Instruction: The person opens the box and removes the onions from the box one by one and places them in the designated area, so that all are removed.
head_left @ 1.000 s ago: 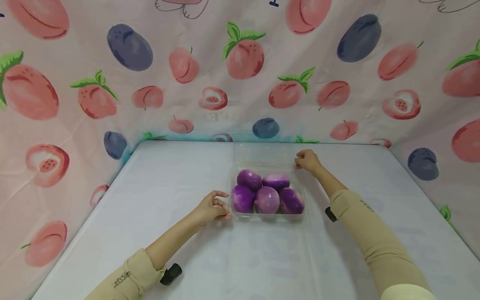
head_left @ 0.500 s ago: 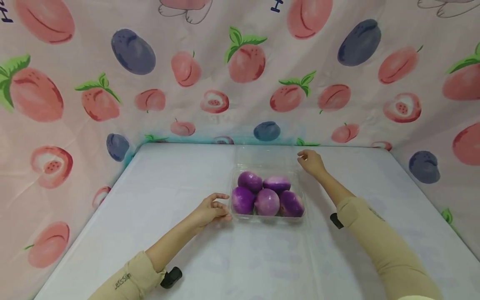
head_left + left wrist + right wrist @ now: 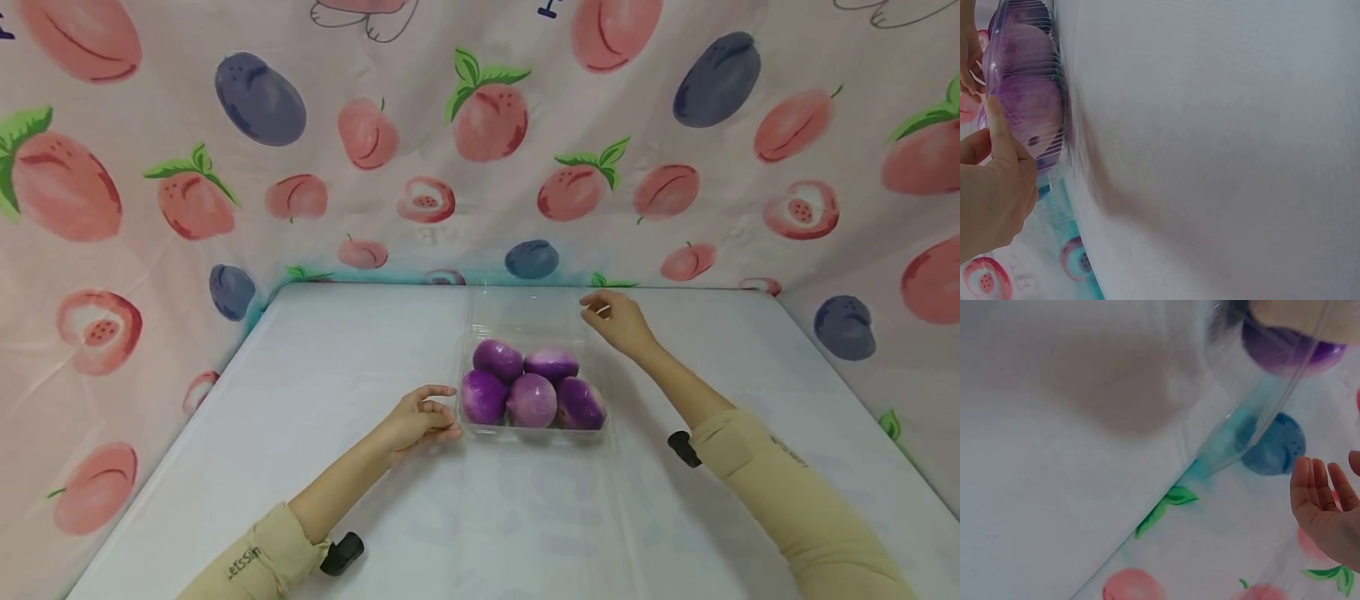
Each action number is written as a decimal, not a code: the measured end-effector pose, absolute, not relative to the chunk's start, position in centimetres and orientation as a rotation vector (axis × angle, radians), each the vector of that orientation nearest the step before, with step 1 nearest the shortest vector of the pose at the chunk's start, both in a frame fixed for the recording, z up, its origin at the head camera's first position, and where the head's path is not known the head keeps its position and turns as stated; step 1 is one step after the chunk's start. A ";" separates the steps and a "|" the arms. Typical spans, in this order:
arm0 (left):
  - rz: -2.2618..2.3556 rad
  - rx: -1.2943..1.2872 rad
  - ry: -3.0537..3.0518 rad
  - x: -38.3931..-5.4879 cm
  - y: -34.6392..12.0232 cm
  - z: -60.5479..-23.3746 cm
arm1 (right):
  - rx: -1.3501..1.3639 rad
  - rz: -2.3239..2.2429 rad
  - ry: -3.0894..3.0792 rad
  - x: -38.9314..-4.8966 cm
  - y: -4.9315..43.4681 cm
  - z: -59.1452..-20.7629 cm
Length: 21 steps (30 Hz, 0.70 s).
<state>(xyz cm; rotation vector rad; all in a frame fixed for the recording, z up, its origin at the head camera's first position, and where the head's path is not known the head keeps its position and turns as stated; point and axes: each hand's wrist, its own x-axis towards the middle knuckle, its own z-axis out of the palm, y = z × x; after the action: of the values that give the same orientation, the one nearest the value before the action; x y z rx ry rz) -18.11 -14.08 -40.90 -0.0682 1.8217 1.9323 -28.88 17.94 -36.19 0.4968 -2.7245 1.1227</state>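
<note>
Several glossy, round purple vegetables point(image 3: 532, 400), possibly onions or round eggplants, sit in a clear plastic clamshell box point(image 3: 536, 431). Its transparent lid point(image 3: 525, 310) is folded back toward the wall. At the box's left side, my left hand point(image 3: 416, 421) touches the wall with its fingertips; the left wrist view has a finger point(image 3: 1000, 128) straight against the plastic. My right hand point(image 3: 618, 321) is at the lid's right edge, with fairly straight, slightly bent fingers point(image 3: 1300, 487) and nothing gripped. Whether it touches the lid cannot be told.
A white cloth-covered table point(image 3: 360, 333) extends around the box. Behind it hangs a fruit-printed curtain point(image 3: 427, 125), close to the lid's far edge. Black wrist devices point(image 3: 342, 553) are fixed under both sleeves.
My right hand has shifted a little, first right and then back left to the lid's edge, its fingers less curled. The left hand and box stay in place.
</note>
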 end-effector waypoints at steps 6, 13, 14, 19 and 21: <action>1.957 -0.119 1.807 -18.0 -14.0 -41.0 | 0.644 1.210 -2.796 -27.1 16.2 -35.6; 1.979 -0.145 1.781 -17.7 -13.9 -41.1 | 0.845 1.323 -2.856 -25.2 14.5 -35.1; 1.980 -0.147 1.777 -17.7 -14.0 -41.1 | 0.891 1.327 -2.872 -24.9 14.4 -35.0; 1.993 -0.143 1.752 -17.8 -14.0 -41.0 | 1.109 1.272 -2.908 -24.1 14.3 -34.8; 1.998 -0.142 1.744 -17.8 -14.0 -41.0 | 1.172 1.210 -2.901 -23.8 14.2 -34.8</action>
<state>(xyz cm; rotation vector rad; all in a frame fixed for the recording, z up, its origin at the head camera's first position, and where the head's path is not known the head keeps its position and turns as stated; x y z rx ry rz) -17.76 -13.99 -41.01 -0.1422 1.7440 1.9977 -23.76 14.24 -34.82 1.1720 -2.9008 1.2105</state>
